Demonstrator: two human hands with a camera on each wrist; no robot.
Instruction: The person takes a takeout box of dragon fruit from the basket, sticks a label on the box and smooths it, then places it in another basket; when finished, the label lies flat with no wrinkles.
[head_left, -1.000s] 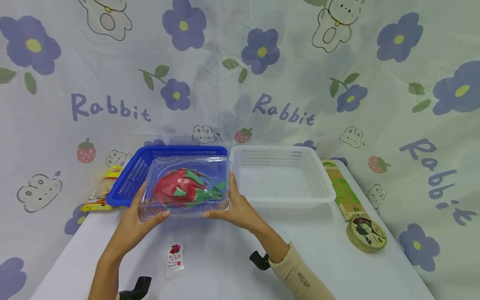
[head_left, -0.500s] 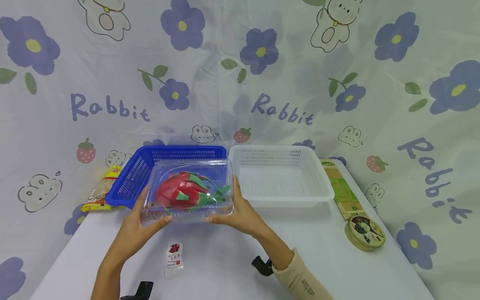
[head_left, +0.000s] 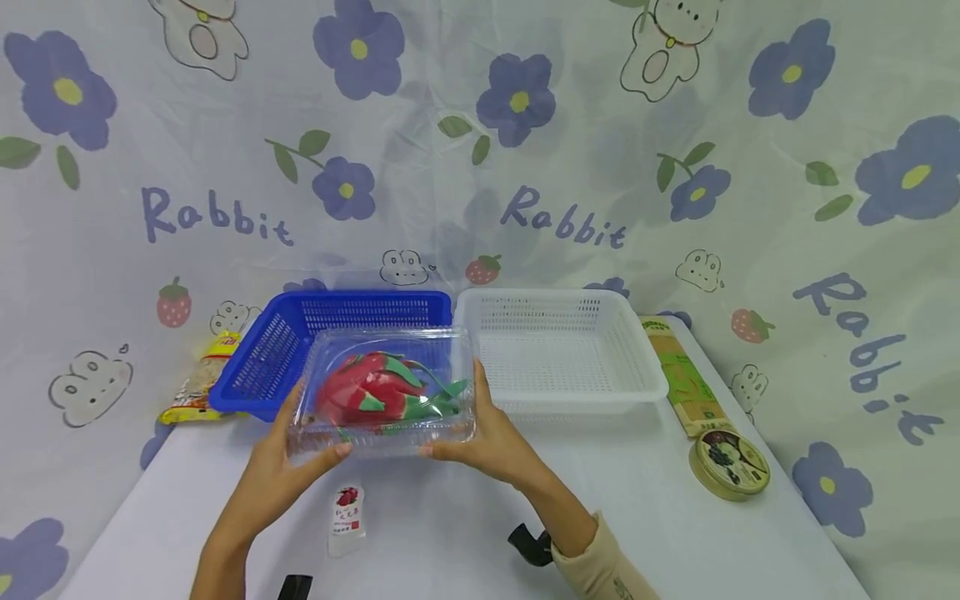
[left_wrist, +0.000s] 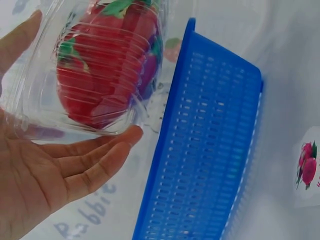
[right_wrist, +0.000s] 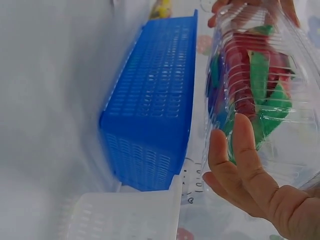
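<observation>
Both hands hold a clear plastic clamshell box (head_left: 453,358) between them, raised over the front of the blue basket. Inside it lies a red dragon fruit (head_left: 371,390) with green scales, seen through the plastic. My left hand (head_left: 273,475) grips the left end, its thumb along the front edge. At the opposite end my right hand (head_left: 495,442) grips the box the same way. In the left wrist view, the fingers (left_wrist: 95,167) of the left hand reach along the box's end. A small label bag (head_left: 347,518) with a dragon fruit picture lies on the table below.
The blue basket (head_left: 251,358) stands beside a white basket (head_left: 652,375) at the back. A yellow snack bag (head_left: 198,383) leans at the far left. To the right lie a green and tan packet (head_left: 686,379) and a round gold tin (head_left: 729,464).
Both hands have brought the box slightly down and to the right in the head view, uncovering more of the blue basket. The grip is the same.
</observation>
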